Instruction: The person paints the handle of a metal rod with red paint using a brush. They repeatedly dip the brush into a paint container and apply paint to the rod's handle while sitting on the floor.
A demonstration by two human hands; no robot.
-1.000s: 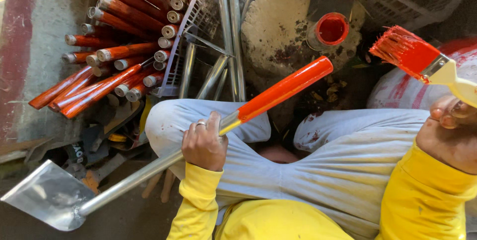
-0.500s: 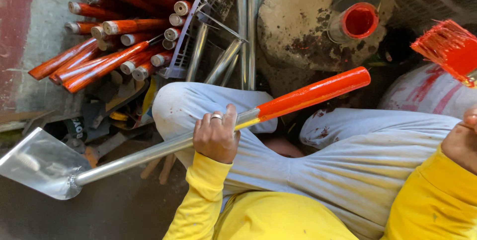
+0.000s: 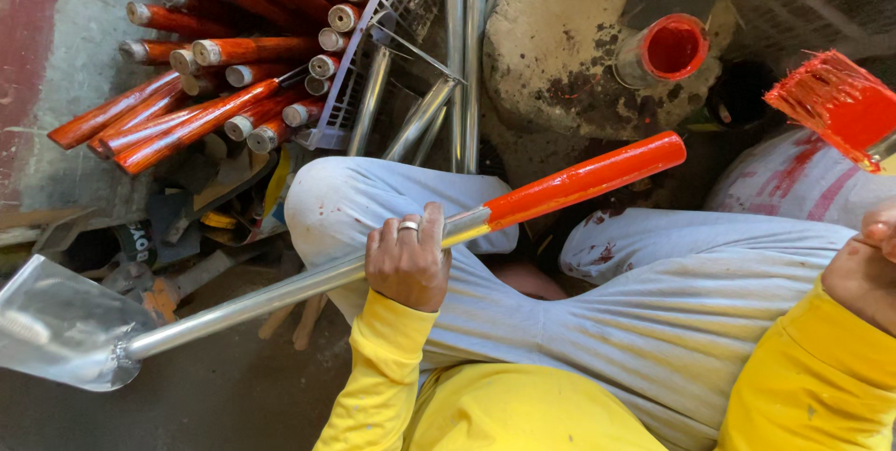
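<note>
My left hand (image 3: 407,259), with a ring on one finger, grips the metal shaft of a small shovel (image 3: 280,290) across my knee. Its steel blade (image 3: 58,328) points lower left, and its handle end (image 3: 586,178) is wet with orange-red paint. My right hand (image 3: 870,262) at the right edge holds a paintbrush (image 3: 838,105) whose bristles are loaded with red paint, raised apart from the handle. A small cup of red paint (image 3: 665,49) stands on a round stone block (image 3: 569,49) beyond the handle.
A pile of orange-painted handles (image 3: 217,87) lies at the upper left beside a white wire basket (image 3: 373,49). Bare metal tubes (image 3: 454,59) lean between the basket and the block. A paint-stained white sack (image 3: 793,185) sits at right. Tools clutter the floor by my left knee.
The view has shifted, so the brush now sits further right and higher in the frame. My left hand keeps its grip on the shovel shaft.
</note>
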